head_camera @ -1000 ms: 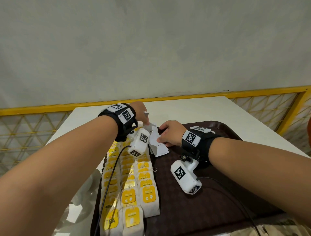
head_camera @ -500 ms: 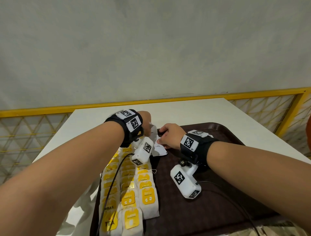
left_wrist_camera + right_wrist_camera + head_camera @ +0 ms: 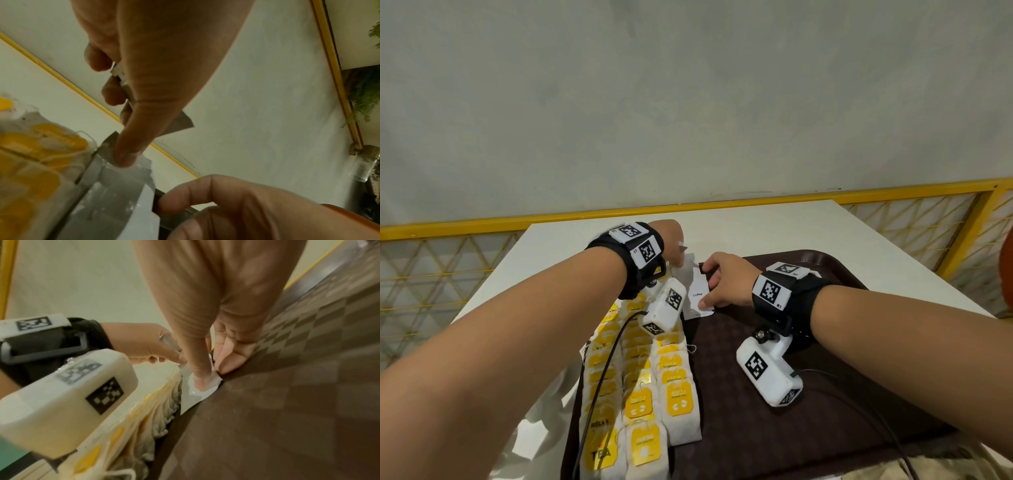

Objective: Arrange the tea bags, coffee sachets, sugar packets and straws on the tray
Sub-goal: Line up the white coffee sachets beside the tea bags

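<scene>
A white coffee sachet (image 3: pixel 695 298) lies flat on the dark brown tray (image 3: pixel 774 445), just past the far end of the tea bag rows (image 3: pixel 647 383). My right hand (image 3: pixel 710 287) grips it, thumb (image 3: pixel 202 379) on its near end and curled fingers (image 3: pixel 232 360) at its far edge. My left hand (image 3: pixel 677 251) is close on the left and holds a small bundle of sachets (image 3: pixel 121 78) in its curled fingers. Its thumb tip (image 3: pixel 125 157) touches the far corner of the flat sachet (image 3: pixel 123 186). The tea bags with yellow tags fill the tray's left side.
The tray sits on a white table (image 3: pixel 756 229) with a yellow mesh railing (image 3: pixel 722 202) behind it and a grey wall beyond. Crumpled white plastic (image 3: pixel 551 404) lies off the tray's left edge. Camera cables trail across the tray's near part (image 3: pixel 842 373).
Both hands stayed at the tray's far left around the white sachet. The right hand's grip shifted so the sachet's printed face shows and it lies flat beside the tea bags.
</scene>
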Action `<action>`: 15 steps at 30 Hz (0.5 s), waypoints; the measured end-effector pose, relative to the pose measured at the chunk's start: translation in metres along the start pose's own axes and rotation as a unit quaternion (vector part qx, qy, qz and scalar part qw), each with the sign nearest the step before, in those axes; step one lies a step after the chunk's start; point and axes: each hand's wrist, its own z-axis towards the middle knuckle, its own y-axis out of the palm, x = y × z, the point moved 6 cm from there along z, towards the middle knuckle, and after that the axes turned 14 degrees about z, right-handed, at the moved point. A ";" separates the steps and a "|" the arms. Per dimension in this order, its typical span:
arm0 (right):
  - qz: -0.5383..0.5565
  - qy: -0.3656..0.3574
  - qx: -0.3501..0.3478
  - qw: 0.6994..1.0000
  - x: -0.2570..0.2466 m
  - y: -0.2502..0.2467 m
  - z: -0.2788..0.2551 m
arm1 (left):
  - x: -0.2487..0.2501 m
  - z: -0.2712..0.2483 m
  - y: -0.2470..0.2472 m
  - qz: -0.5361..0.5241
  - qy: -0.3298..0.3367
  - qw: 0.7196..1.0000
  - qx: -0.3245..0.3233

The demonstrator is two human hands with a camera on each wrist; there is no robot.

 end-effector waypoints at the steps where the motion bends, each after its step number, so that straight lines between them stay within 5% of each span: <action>1: 0.004 0.001 0.004 1.000 -0.002 0.000 0.000 | -0.002 -0.001 -0.002 -0.010 -0.002 1.000 0.010; 15: -0.017 -0.001 0.017 1.000 -0.010 0.002 -0.001 | -0.003 -0.011 0.004 -0.020 -0.003 1.000 -0.018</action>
